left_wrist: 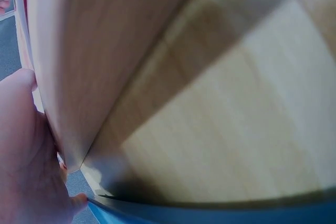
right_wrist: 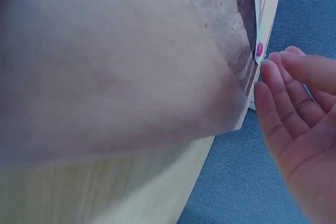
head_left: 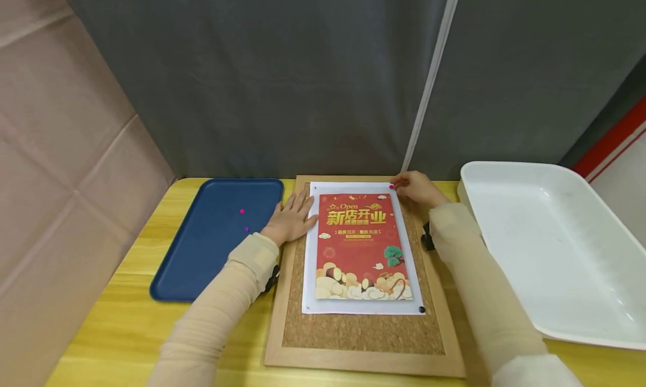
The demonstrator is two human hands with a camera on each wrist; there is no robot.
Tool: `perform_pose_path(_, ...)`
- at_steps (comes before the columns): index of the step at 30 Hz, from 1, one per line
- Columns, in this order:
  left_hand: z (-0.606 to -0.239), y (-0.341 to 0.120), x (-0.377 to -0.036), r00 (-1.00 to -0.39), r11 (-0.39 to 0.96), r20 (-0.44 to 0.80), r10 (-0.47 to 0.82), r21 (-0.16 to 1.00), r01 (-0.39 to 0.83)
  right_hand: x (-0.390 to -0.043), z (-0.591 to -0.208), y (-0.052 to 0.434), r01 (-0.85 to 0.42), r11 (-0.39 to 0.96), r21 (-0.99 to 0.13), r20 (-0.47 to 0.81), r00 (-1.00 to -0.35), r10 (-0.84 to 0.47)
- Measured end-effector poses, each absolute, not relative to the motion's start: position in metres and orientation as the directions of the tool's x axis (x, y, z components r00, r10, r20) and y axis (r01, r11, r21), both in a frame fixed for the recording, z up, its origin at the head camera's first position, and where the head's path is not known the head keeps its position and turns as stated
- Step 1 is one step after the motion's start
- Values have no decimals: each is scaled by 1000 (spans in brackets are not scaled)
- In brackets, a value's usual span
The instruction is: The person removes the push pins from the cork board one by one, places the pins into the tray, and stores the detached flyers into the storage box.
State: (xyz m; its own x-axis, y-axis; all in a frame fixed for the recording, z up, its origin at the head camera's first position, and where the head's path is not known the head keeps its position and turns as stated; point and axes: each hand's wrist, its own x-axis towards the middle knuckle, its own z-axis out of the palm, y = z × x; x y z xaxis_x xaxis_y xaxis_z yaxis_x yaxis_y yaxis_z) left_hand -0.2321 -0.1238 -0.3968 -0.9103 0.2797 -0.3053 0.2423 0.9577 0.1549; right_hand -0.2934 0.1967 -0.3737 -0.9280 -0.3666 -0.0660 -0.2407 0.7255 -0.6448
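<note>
A red poster (head_left: 360,247) with a wide white border lies on a wood-framed cork board (head_left: 363,333). My left hand (head_left: 292,217) rests flat with spread fingers across the board's left frame and the poster's upper left edge. At the upper right corner is a pink pushpin (right_wrist: 260,49). My right hand (head_left: 418,188) is right beside it; the right wrist view shows the loosely bent fingertips (right_wrist: 268,69) next to the pin, with nothing between finger and thumb. A black pushpin (head_left: 421,309) sits at the lower right corner, and small dark marks show at both left corners.
Left of the board, a dark blue tray (head_left: 202,263) holds a pink pushpin (head_left: 242,211) and a purple pushpin (head_left: 247,229). A large white tub (head_left: 555,235) stands to the right. Behind the yellow wooden table (head_left: 116,319) hangs a grey curtain (head_left: 282,84).
</note>
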Motion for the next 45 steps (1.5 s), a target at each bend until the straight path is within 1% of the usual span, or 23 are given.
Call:
perform_pose_path(9,-399,-123,-234,-913,960,-301,275,145,241,-300,-377,191,-206,747,-632,-95,-936,-338)
perform_pose_path(13,-399,-124,-234,-911,957,-302,280,163,240,-302,-377,190,-194,760,-620,-111,-938,-329)
perform_pose_path(19,-397,-125,-233,-912,953,-293,287,182,242,-306,-379,189,-216,770,-600,-109,-932,-347)
perform_pose_path(27,-398,-123,-234,-914,959,-294,280,136,250,-309,-380,190,-240,786,-570,-110,-925,-362)
perform_pose_path(36,-396,-122,-232,-913,959,-299,276,151,241,-307,-381,190,-214,781,-587,-126,-929,-349)
perform_pose_path(45,-400,-122,-233,-915,962,-304,267,136,235,-304,-382,189,-216,773,-597,-118,-929,-351)
